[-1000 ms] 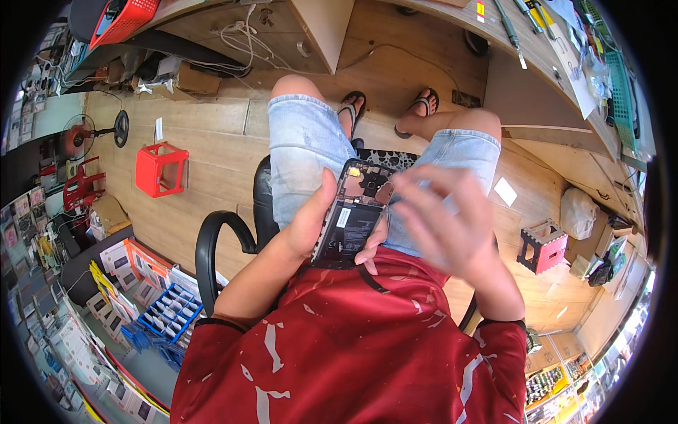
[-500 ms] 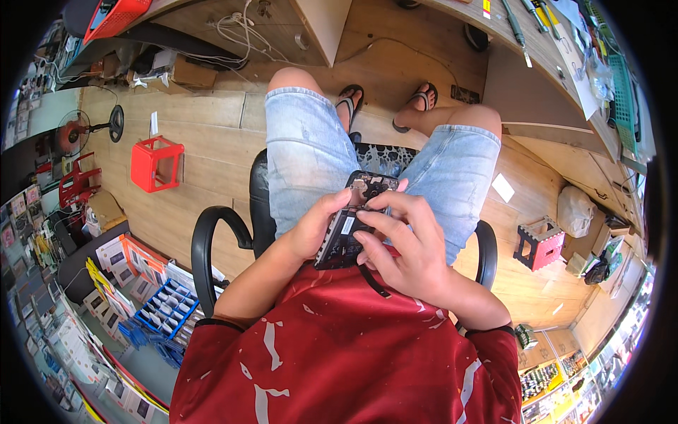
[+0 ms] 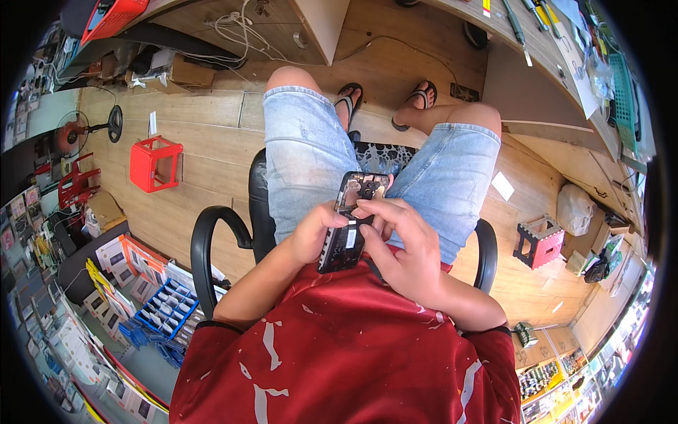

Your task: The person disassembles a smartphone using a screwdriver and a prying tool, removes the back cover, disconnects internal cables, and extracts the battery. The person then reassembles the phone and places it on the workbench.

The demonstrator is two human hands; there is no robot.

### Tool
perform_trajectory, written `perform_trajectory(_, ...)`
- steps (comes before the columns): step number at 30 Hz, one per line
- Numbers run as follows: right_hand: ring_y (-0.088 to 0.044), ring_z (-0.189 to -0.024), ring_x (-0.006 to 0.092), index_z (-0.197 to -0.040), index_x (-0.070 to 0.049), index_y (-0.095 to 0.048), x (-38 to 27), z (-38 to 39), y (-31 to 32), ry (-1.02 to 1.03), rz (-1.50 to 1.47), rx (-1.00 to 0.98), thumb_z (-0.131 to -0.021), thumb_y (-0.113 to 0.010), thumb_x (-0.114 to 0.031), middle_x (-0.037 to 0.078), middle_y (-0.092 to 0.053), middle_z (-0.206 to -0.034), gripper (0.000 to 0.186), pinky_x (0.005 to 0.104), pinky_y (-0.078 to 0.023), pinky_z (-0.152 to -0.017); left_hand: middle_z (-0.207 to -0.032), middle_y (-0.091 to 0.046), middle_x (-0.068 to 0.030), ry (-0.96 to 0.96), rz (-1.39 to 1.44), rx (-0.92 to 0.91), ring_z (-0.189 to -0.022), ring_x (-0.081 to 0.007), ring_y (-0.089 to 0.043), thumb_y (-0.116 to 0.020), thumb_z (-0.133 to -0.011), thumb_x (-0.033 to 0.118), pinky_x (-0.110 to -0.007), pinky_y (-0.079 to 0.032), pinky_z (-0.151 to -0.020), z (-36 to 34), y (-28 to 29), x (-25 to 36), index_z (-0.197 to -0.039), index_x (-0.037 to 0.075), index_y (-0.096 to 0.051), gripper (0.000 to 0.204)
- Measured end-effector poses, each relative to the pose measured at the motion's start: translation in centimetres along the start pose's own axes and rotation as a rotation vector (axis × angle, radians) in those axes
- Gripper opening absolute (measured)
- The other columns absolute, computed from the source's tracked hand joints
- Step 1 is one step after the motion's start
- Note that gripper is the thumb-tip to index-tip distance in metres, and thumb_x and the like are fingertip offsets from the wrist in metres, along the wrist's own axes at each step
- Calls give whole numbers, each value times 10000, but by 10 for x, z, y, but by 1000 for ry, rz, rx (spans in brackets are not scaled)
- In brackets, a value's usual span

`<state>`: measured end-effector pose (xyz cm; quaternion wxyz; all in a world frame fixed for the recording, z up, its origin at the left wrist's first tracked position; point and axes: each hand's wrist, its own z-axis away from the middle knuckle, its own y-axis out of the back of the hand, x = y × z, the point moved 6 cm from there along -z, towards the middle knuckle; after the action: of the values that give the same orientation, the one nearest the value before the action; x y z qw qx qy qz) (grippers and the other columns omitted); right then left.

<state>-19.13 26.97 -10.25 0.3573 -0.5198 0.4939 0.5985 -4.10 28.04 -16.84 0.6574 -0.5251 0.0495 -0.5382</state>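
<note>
A black phone with its back cover off (image 3: 351, 219) is held over my lap, its inner parts facing up. My left hand (image 3: 314, 232) grips its left edge with the thumb on top. My right hand (image 3: 401, 249) rests against its right side, with the fingertips touching the exposed inside near the middle. I sit on a black office chair (image 3: 212, 244), in light denim shorts and a red shirt, with sandalled feet on the wooden floor.
A wooden desk (image 3: 551, 63) with tools curves along the upper right. A red plastic stool (image 3: 155, 164) stands on the floor to the left and a small red-black stool (image 3: 538, 244) to the right. Boxes and a blue tray (image 3: 159, 314) lie at lower left.
My right hand came down from above the phone and now has its fingertips on the open inside. The phone sits a little lower and closer to my body.
</note>
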Motion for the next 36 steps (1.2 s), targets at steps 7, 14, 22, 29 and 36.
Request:
perform_trajectory(7,-716,-831,226,-1296,-33,-738,1,-14,1,137,4,-10,-899,-859,44,111,-792,-1082,423,343,-588,-735,-1250,-630,-67,72,-177,44,-1146,-157,-614,-662,-878,134,-323,-515,-996,6,5,1,-1587,-1,-489,743)
perform_trajectory(14,-713,-760,256,-1231,-56,-741,-8,-28,2,288,175,7,-848,-924,-86,92,-725,-959,426,375,-596,-671,-1221,-628,-54,-65,-399,-27,-1082,-124,-606,-914,-850,90,-306,-531,-932,0,0,13,-1196,46,-633,448)
perform_trajectory(22,-705,-751,242,-1182,-58,-755,-2,-34,19,130,100,-110,-851,-930,-83,98,-711,-991,376,360,-581,-634,-1262,-659,-59,14,-401,-58,-1080,-139,-687,-1006,-807,89,-344,-615,-937,5,-11,12,-1398,60,-582,728)
perform_trajectory(29,-730,-773,242,-1038,-43,-774,-9,-29,40,323,344,-53,-854,-873,-12,98,-695,-990,211,368,-594,-641,-1106,-747,-50,59,-327,-72,-1005,-141,-739,-1003,-811,51,-330,-612,-905,6,-4,2,-1323,45,-642,627)
perform_trajectory(36,-731,-738,228,-1088,-4,-760,-15,-16,22,468,513,-111,-843,-862,-51,98,-677,-1027,269,360,-589,-600,-1049,-751,-16,-8,-415,-47,-995,-117,-706,-1015,-792,54,-308,-581,-917,0,-5,7,-1246,42,-682,563)
